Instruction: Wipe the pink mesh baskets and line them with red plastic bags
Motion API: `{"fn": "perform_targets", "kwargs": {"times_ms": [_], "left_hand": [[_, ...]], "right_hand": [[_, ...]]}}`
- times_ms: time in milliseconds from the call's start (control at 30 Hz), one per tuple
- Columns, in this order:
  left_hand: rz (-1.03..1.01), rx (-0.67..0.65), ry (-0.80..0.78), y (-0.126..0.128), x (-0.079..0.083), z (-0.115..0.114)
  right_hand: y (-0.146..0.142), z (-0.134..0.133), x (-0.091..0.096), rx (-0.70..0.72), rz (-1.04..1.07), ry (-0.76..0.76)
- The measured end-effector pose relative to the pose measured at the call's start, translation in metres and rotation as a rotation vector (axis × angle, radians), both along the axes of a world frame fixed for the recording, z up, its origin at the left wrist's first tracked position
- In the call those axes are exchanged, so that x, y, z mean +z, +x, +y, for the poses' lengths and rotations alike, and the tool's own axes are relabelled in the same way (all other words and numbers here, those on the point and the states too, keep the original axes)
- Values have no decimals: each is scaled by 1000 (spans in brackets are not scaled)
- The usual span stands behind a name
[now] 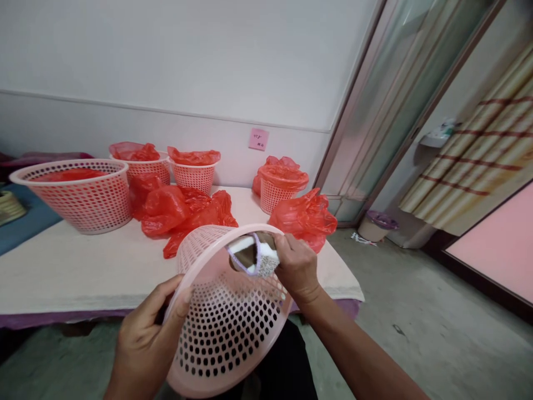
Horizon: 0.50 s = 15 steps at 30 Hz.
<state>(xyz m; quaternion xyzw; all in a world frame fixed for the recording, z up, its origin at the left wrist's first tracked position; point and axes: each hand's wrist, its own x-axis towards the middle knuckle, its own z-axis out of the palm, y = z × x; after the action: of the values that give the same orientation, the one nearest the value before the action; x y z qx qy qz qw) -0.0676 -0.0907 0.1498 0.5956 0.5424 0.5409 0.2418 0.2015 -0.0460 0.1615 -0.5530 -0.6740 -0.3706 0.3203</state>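
Observation:
A pale pink perforated plastic basket (195,380) is tilted on its side in front of me, its mouth towards me. My left hand (145,333) grips the left of its rim, thumb inside and fingers behind the wall. At the upper right of the rim, my right hand (296,266) is closed on a brown and white cloth (266,261) with purple edging. The cloth lies against the inside of the basket just below the rim. Some of the right fingers are hidden by the cloth and the rim.
Behind stand a larger pink basket (104,205), two more baskets (145,169) (195,176) and another (275,195), lined with red plastic bags. Loose red bags (166,208) (303,216) lie on the white-covered table (104,272). A waste bin (373,228) stands on the floor at right.

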Motion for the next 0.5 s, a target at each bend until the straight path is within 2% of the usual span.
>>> {"fn": "perform_targets", "kwargs": {"times_ms": [133,200,267,333,433,500], "left_hand": [[-26,10,-4,4,4,-4],[-76,54,-20,7,9,-6],[-116,98,-46,14,16,-8],[-140,116,-61,21,22,-11],[-145,100,-57,29,25,-14],[-141,88,-56,29,23,-14]], "right_hand": [[6,-6,-5,-108,-10,-44],[6,-9,-11,-183,-52,-138],[2,-12,-18,-256,-71,-325],[-5,-16,-27,-276,-31,-584],[-21,-22,-47,-144,257,-920],[-31,-22,-60,-5,479,-1018]]}}
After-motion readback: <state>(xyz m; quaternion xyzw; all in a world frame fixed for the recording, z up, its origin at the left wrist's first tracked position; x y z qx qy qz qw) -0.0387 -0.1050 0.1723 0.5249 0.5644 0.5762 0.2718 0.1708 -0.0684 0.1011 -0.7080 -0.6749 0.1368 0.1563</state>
